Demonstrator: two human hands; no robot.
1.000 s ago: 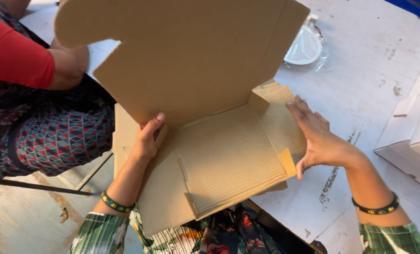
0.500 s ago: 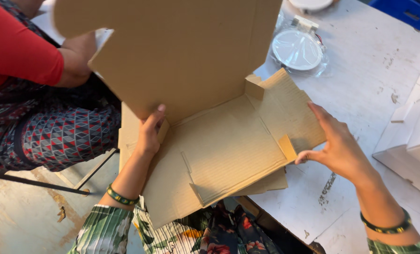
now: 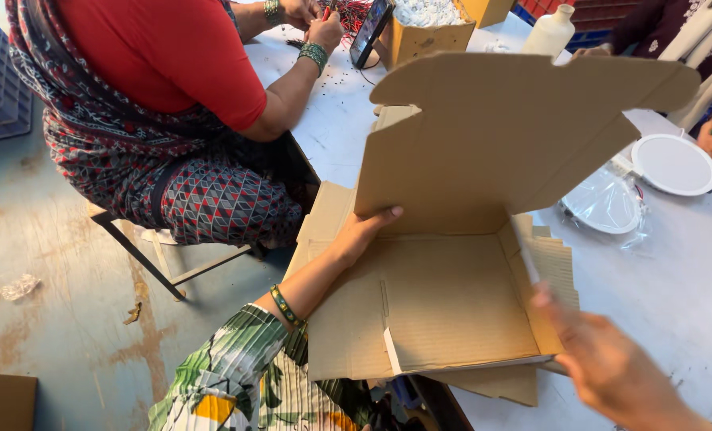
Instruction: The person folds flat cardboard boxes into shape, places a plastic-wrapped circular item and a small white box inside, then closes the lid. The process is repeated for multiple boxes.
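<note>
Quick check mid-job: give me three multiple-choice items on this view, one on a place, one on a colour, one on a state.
1. Where does the left hand rest?
A. on the cardboard box at its back fold
B. on the white bottle
C. on the floor

2. What colour is the round disc on the table?
A. black
B. white
C. green

3. How does the box's big flap stand?
A. folded flat
B. torn off
C. raised upright

Answers: 1 A, its fingers press the fold under the flap. 2 B, the disc shows plain white. 3 C, the flap rises above the flat base while the right hand is open beside the box.
</note>
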